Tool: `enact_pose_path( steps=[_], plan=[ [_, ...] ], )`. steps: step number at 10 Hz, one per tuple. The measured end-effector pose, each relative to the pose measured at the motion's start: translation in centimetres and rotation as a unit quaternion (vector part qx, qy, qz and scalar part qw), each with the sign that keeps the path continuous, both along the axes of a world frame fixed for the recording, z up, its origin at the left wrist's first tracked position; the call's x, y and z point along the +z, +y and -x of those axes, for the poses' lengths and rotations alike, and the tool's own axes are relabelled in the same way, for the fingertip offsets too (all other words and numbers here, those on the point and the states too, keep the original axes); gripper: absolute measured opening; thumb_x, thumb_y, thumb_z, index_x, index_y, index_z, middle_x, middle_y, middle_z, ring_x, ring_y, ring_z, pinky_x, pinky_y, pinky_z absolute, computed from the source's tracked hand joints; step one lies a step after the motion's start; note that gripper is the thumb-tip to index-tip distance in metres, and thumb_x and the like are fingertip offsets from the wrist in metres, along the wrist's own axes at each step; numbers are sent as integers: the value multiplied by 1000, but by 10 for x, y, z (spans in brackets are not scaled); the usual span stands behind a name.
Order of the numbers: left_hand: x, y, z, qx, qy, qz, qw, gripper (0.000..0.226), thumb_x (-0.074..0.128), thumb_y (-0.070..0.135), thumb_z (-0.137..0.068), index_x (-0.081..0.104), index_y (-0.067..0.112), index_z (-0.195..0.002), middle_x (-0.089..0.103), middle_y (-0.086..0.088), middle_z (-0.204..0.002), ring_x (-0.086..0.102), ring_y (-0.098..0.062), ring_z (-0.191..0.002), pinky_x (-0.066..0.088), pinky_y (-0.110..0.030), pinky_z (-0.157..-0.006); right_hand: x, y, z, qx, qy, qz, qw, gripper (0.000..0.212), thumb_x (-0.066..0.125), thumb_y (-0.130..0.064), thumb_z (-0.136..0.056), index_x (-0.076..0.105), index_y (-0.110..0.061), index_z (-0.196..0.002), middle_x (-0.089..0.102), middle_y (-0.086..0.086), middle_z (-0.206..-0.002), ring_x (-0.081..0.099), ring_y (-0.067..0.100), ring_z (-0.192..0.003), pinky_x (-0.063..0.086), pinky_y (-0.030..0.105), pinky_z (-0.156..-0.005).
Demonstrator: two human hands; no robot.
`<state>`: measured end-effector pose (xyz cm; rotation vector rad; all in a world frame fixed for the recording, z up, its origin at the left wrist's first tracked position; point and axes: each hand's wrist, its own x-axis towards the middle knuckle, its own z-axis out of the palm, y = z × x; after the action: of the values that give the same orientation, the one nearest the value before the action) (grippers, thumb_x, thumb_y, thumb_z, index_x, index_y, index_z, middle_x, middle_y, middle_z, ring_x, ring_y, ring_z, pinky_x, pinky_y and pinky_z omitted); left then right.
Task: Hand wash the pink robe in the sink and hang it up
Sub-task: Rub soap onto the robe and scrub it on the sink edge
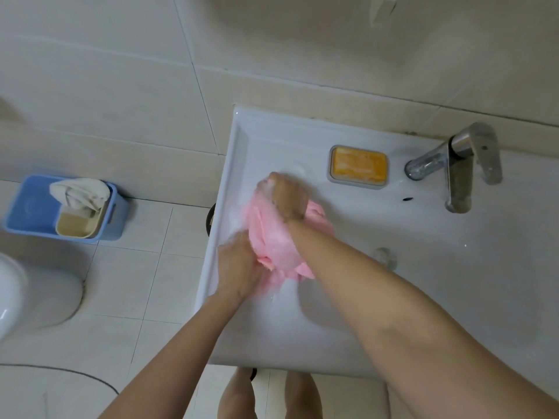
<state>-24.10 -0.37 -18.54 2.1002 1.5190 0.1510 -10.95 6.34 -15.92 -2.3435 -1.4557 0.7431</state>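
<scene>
The pink robe (273, 241) is bunched into a wet, soapy wad on the left side of the white sink (348, 297). My left hand (239, 267) grips its near end at the sink's left rim. At the far end, my right hand (286, 196) clenches the cloth from above, with foam on the knuckles. Most of the robe is hidden between the two hands.
An orange soap bar in a grey dish (358, 166) sits at the sink's back. The chrome tap (456, 167) stands at the right. On the tiled floor to the left are a blue basket (33, 207) holding a white cloth, and a toilet (27, 294).
</scene>
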Motion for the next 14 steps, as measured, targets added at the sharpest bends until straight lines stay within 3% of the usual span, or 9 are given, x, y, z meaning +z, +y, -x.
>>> enact_pose_path(
  steps=[1,2,3,6,7,9,11,13,14],
  plan=[
    [18,1,7,80,-41,54,994,37,58,41,-67,47,12,-87,55,-1,-80,51,-26,-71,34,-30,-57,33,-13,-10,-213,405,17,889,23,54,-32,-86,43,-19,-71,45,3,-71,57,30,-94,40,29,-75],
    [54,3,8,133,-101,-35,985,28,60,28,-68,41,12,-82,50,-1,-76,42,-25,-69,27,-30,-55,47,-20,-38,-220,545,-31,808,39,70,-38,-50,50,-15,-76,44,1,-53,49,18,-56,35,26,-68],
    [70,-1,0,140,-73,-212,965,31,63,-1,-54,48,5,-81,49,-8,-74,41,-27,-67,27,-32,-55,32,-48,-60,-232,590,-94,767,39,71,-32,-75,64,-12,-107,69,4,-93,65,18,-90,44,32,-89],
    [19,-51,19,-188,44,-233,953,51,70,13,-51,54,15,-99,54,-10,-94,42,-26,-80,35,-35,-64,-2,-89,-20,-283,522,-28,804,109,73,-78,-44,52,-14,-130,61,0,-121,59,18,-109,44,42,-101],
    [29,-45,21,-139,37,-218,965,49,69,53,-58,58,23,-95,52,-17,-120,46,-32,-109,30,-49,-94,4,-61,-15,-320,434,-85,838,92,83,-69,-37,61,-16,-109,69,-2,-106,67,17,-96,52,41,-93],
    [21,-31,8,67,-114,-2,991,108,91,34,-51,35,-2,-135,44,-23,-134,47,-39,-116,43,-45,-97,13,-37,-8,-96,381,-32,919,93,74,-57,-70,23,-38,-146,28,-17,-152,34,15,-137,27,39,-114],
    [17,-25,8,2,-38,5,999,75,62,49,-71,52,2,-129,47,-14,-133,38,-33,-121,25,-33,-96,3,-20,20,88,29,68,993,65,68,-64,-70,54,-27,-121,22,1,-147,28,32,-131,28,44,-107],
    [17,-24,9,67,-94,5,993,98,78,43,-62,34,3,-140,41,-16,-138,40,-34,-125,31,-37,-102,10,-18,7,-75,175,-9,982,10,59,-12,-81,51,-19,-80,63,7,-96,58,24,-87,43,31,-65],
    [2,-10,5,64,-43,79,994,63,72,18,-77,42,3,-130,47,-14,-126,45,-31,-115,32,-33,-91,25,-67,23,2,138,-128,982,39,66,-15,-78,51,-22,-114,60,-5,-115,55,16,-99,45,29,-83]
  ],
)
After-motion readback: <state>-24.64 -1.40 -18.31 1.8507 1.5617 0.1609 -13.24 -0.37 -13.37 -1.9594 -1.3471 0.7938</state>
